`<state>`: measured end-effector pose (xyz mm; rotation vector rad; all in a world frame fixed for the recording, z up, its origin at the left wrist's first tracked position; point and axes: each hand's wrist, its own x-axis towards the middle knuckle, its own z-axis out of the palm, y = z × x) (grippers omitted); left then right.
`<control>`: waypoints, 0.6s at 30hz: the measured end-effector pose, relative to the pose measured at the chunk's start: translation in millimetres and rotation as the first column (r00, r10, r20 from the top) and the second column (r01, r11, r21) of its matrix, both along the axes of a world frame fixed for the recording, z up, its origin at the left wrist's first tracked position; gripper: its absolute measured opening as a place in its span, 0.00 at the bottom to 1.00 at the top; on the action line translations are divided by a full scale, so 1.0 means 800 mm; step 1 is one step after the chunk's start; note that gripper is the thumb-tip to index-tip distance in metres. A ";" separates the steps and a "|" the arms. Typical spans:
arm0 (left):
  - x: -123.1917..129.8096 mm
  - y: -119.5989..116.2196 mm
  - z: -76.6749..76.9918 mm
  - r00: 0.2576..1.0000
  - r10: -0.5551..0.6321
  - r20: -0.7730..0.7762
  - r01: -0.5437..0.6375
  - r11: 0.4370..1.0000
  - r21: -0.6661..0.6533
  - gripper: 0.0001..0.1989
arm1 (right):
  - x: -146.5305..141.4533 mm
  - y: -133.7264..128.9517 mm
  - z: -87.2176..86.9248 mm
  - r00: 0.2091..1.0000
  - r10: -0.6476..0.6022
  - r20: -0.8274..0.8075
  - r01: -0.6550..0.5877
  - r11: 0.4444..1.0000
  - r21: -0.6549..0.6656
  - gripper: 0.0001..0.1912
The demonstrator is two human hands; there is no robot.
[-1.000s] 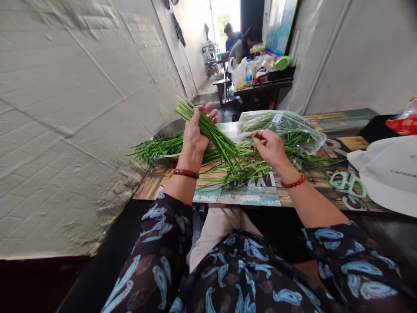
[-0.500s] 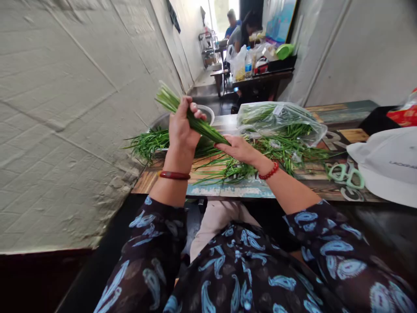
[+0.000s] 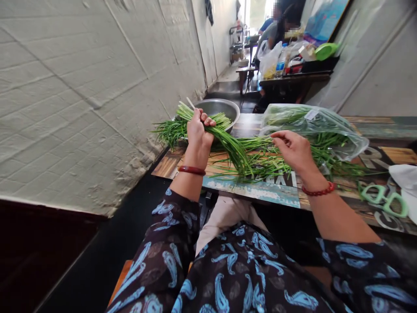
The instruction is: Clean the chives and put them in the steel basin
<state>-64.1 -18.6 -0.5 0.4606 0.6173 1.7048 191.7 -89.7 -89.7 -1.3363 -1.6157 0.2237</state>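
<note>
My left hand [image 3: 200, 130] is closed round a bunch of garlic chives [image 3: 233, 145]. Pale stem ends stick out above the fist, and the green leaves droop to the right over the table. To the right, my right hand [image 3: 293, 150] has thumb and fingertips pinched together above loose chives [image 3: 273, 165] scattered on the tabletop. Whether a stalk is between those fingertips cannot be made out. Behind my left fist, more chives [image 3: 169, 132] lie beside a metal bowl [image 3: 230, 106].
A clear plastic bag [image 3: 348, 130] of chives lies at the back of the patterned table [image 3: 250, 191]. Green-handled scissors [image 3: 384, 200] and a white cap [image 3: 405, 178] are at the right. The wall [image 3: 130, 121] runs close on my left. Two people sit farther back.
My right hand has let go of the bunch and moved right, over the loose chives. The bunch stays in my left hand, its leaves now hanging down. The view has swung left.
</note>
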 end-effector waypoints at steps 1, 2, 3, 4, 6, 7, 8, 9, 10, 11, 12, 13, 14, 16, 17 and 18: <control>0.005 -0.001 -0.001 1.000 -0.009 0.001 0.009 1.000 0.001 0.15 | -0.016 -0.008 0.011 0.998 0.053 -0.031 -0.052 0.998 0.022 0.12; 0.009 -0.003 -0.002 1.000 -0.018 -0.002 0.018 1.000 0.001 0.15 | -0.031 -0.015 0.020 0.993 0.110 -0.034 -0.109 0.993 0.041 0.12; 0.013 -0.005 -0.003 1.000 -0.026 -0.008 0.026 1.000 0.000 0.15 | -0.045 -0.022 0.028 0.988 0.152 -0.031 -0.150 0.987 0.060 0.11; 0.016 -0.006 -0.003 0.999 -0.031 -0.014 0.031 1.000 0.000 0.15 | -0.057 -0.027 0.034 0.983 0.182 -0.030 -0.179 0.981 0.071 0.11; 0.020 -0.009 -0.005 0.999 -0.035 -0.020 0.035 0.999 -0.002 0.14 | -0.075 -0.033 0.038 0.975 0.222 -0.025 -0.219 0.972 0.082 0.10; 0.021 -0.010 -0.006 0.999 -0.035 -0.018 0.035 0.999 0.002 0.14 | -0.080 -0.034 0.037 0.972 0.232 -0.027 -0.230 0.970 0.081 0.10; 0.021 -0.011 -0.006 0.999 -0.035 -0.015 0.035 0.999 0.008 0.14 | -0.083 -0.034 0.035 0.971 0.238 -0.032 -0.235 0.969 0.079 0.10; 0.022 -0.012 -0.007 0.999 -0.036 -0.012 0.036 0.999 0.013 0.14 | -0.084 -0.033 0.032 0.971 0.237 -0.042 -0.234 0.969 0.074 0.10; 0.021 -0.012 -0.007 0.999 -0.035 -0.010 0.035 0.999 0.018 0.14 | -0.083 -0.031 0.028 0.971 0.232 -0.057 -0.228 0.971 0.067 0.10; 0.020 -0.012 -0.007 0.999 -0.033 -0.011 0.033 0.999 0.021 0.14 | -0.082 -0.029 0.024 0.971 0.225 -0.079 -0.221 0.974 0.056 0.10; 0.019 -0.012 -0.007 0.999 -0.030 -0.014 0.030 0.999 0.019 0.14 | -0.079 -0.028 0.020 0.970 0.218 -0.110 -0.215 0.976 0.042 0.10; 0.018 -0.012 -0.007 1.000 -0.026 -0.018 0.026 1.000 0.016 0.14 | -0.076 -0.027 0.017 0.966 0.212 -0.149 -0.211 0.977 0.023 0.10; 0.016 -0.012 -0.006 1.000 -0.022 -0.021 0.022 1.000 0.013 0.15 | -0.073 -0.027 0.014 0.960 0.206 -0.190 -0.210 0.978 0.001 0.10; 0.015 -0.012 -0.006 1.000 -0.018 -0.023 0.018 1.000 0.007 0.15 | -0.068 -0.029 0.012 0.948 0.203 -0.245 -0.217 0.976 -0.033 0.11; 0.015 -0.013 -0.006 1.000 -0.019 -0.023 0.019 1.000 0.008 0.14 | -0.068 -0.031 0.013 0.948 0.208 -0.243 -0.223 0.974 -0.037 0.11; 0.016 -0.014 -0.006 1.000 -0.020 -0.024 0.021 1.000 0.009 0.14 | -0.068 -0.033 0.014 0.952 0.218 -0.216 -0.230 0.973 -0.029 0.11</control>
